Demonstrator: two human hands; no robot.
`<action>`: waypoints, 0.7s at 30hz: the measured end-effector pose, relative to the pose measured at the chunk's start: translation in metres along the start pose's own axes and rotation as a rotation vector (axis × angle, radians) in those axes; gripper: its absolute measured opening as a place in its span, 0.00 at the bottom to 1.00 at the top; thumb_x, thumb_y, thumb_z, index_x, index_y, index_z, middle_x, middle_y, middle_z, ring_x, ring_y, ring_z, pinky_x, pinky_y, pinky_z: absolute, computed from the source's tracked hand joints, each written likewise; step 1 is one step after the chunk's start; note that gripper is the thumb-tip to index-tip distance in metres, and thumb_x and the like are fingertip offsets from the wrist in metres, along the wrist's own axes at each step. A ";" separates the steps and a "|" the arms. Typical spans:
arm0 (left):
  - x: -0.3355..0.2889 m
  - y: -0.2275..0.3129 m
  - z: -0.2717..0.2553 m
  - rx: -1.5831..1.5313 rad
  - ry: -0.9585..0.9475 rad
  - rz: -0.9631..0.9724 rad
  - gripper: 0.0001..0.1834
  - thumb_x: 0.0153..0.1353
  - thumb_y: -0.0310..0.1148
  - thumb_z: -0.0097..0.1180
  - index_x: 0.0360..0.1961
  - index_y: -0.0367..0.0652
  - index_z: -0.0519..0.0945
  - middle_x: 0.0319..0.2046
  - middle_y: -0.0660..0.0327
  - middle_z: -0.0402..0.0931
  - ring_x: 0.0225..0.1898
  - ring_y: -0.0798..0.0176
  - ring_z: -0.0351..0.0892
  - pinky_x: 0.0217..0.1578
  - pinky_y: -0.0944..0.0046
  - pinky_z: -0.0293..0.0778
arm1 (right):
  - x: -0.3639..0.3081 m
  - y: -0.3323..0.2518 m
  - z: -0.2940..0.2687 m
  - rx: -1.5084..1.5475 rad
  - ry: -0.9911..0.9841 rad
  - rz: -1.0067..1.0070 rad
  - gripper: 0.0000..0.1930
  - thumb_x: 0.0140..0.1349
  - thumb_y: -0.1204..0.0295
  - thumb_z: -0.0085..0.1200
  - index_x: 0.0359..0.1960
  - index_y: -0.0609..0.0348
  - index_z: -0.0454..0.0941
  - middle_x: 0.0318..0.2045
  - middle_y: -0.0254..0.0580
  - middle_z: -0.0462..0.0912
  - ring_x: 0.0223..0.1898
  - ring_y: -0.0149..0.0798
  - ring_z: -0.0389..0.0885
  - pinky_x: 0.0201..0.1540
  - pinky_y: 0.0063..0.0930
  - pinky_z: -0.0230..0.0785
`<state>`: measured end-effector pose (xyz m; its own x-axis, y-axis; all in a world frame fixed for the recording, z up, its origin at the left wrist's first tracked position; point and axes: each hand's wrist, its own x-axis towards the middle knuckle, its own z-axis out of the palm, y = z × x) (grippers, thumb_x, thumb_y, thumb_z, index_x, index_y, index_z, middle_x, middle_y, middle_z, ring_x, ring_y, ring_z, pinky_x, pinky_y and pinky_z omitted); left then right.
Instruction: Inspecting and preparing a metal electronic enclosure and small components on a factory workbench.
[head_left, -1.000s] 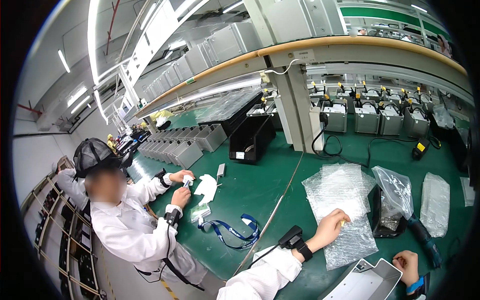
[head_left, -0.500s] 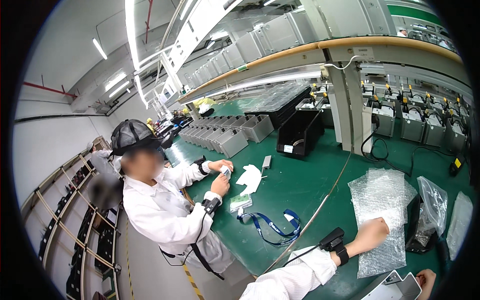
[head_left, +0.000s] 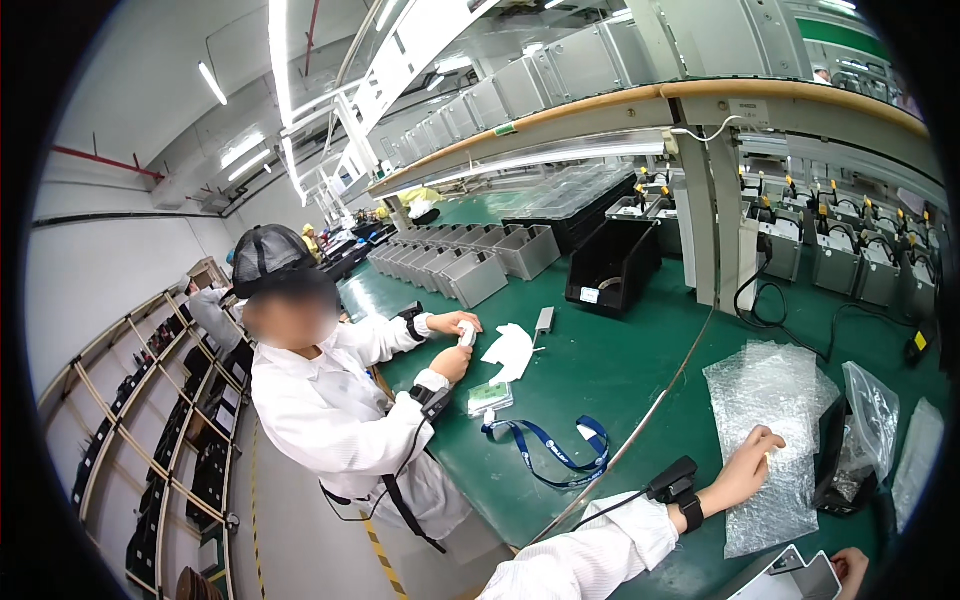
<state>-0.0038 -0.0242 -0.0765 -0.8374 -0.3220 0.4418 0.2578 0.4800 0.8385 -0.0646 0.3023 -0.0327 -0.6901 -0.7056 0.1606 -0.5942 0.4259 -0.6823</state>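
My left hand [head_left: 743, 474], with a black strap and small device at its wrist, is over a sheet of bubble wrap [head_left: 735, 525]. Its fingers are bent together in a loose pinch; a tiny pale spot shows at the fingertips, too small to name. At the lower right edge, my right hand [head_left: 850, 572] grips the side wall of a grey metal box [head_left: 775, 577]. The box has an open top with a notched rim and is cut off by the picture's lower edge. Part of the right hand's fingers is hidden.
Right of the wrap stand a black bin [head_left: 838, 490] and a clear plastic bag [head_left: 872, 410]. A blue lanyard [head_left: 545, 455] lies left. Across the bench a co-worker [head_left: 340, 400] holds a small white item. Metal boxes [head_left: 475, 278] and a black tray [head_left: 610, 270] stand farther back.
My left hand has gone from a closed fist to bent fingers that show more apart, still over the bubble wrap. The whole view has shifted slightly. My right hand stays at the box.
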 end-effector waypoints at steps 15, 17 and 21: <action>0.004 -0.006 0.002 0.008 0.031 0.083 0.08 0.54 0.23 0.54 0.36 0.33 0.74 0.39 0.52 0.74 0.29 0.57 0.76 0.33 0.66 0.71 | 0.006 -0.016 -0.003 -0.010 0.034 -0.053 0.06 0.53 0.76 0.52 0.32 0.66 0.75 0.21 0.45 0.73 0.22 0.36 0.68 0.27 0.28 0.63; 0.005 -0.004 -0.001 -0.039 -0.035 -0.009 0.05 0.57 0.22 0.51 0.35 0.33 0.74 0.31 0.53 0.75 0.28 0.60 0.75 0.31 0.66 0.70 | 0.005 -0.016 -0.003 -0.007 0.024 -0.036 0.06 0.53 0.76 0.52 0.32 0.66 0.75 0.21 0.45 0.73 0.22 0.35 0.68 0.27 0.27 0.63; 0.003 -0.001 -0.001 -0.114 -0.131 -0.079 0.08 0.58 0.17 0.43 0.36 0.35 0.74 0.26 0.56 0.72 0.25 0.66 0.72 0.29 0.68 0.69 | 0.005 -0.015 -0.003 0.010 0.006 0.004 0.06 0.53 0.76 0.52 0.32 0.66 0.75 0.21 0.44 0.72 0.22 0.34 0.68 0.26 0.26 0.62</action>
<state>-0.0057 -0.0265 -0.0755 -0.9108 -0.2422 0.3343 0.2357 0.3597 0.9028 -0.0602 0.2940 -0.0199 -0.6950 -0.7005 0.1617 -0.5871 0.4231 -0.6901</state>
